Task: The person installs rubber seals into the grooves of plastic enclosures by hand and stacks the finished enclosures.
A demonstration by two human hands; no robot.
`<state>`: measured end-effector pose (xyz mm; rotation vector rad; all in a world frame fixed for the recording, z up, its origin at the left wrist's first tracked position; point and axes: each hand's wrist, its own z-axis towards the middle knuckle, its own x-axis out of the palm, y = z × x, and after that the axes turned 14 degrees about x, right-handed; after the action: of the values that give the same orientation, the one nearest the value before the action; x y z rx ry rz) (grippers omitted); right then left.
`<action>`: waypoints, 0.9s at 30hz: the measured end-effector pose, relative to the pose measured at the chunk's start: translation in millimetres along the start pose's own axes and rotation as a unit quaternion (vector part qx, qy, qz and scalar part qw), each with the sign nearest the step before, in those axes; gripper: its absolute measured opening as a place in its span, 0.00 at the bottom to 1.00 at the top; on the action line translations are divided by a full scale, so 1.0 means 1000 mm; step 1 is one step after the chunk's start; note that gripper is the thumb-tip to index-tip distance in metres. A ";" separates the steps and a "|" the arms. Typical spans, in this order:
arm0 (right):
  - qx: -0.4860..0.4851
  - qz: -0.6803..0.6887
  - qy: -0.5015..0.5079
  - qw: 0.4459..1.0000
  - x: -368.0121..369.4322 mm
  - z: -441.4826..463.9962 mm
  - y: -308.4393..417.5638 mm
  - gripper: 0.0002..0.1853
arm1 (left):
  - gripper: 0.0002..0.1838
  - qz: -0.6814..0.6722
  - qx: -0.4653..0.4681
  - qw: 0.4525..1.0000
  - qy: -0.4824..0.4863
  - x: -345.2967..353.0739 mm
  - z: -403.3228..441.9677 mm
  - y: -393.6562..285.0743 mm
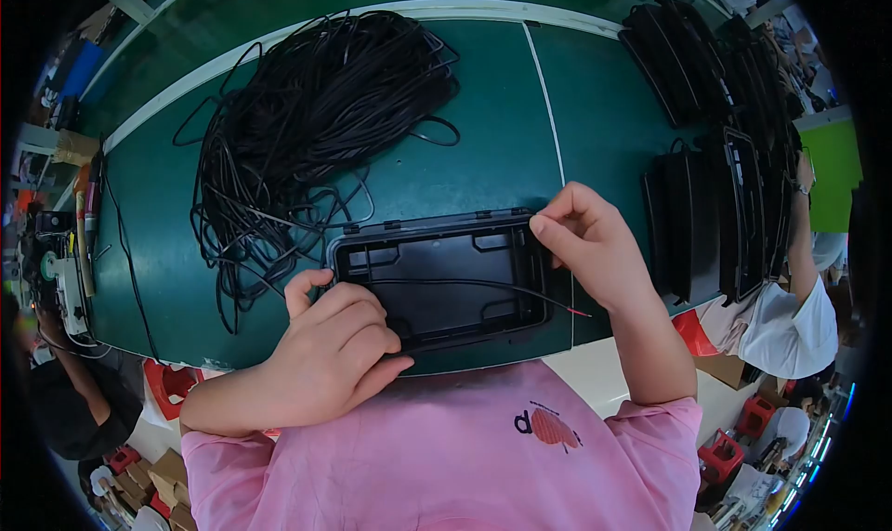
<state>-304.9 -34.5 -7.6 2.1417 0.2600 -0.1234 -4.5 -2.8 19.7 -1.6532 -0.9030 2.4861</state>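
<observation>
Lying between both hands' fingers: black rectangular open plastic case [446,310], on the green tabletop [502,85].
Left hand [339,340]: fingers curled at the case's near-left corner, index parted from the rest; cannot tell what they pinch.
Right hand [590,248]: thumb and index finger pinching the case's far-right corner.
Thin black cable [446,281]: crossing the case from beside the left fingers, red-tipped end on the near side of the right fingers.
Tangled black cable heap [334,94]: beyond the left fingers.
Stacked black plastic cases [692,224]: rightward of the right fingers.
</observation>
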 end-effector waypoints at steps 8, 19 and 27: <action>0.092 -0.003 0.061 0.994 -0.007 0.007 0.020 0.07 | 0.11 0.004 -0.007 1.000 -0.009 0.002 0.000 0.000; 0.093 -0.018 0.045 0.994 -0.004 0.005 0.017 0.11 | 0.11 0.001 -0.001 1.000 -0.017 0.002 0.001 0.002; -0.017 0.030 0.005 0.999 0.005 -0.003 -0.009 0.09 | 0.11 -0.004 -0.011 1.000 -0.026 0.004 0.000 0.001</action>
<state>-302.0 -26.0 -14.3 2.1145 0.2012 -0.0720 -6.3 -2.3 16.4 -1.5956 -0.9419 2.5342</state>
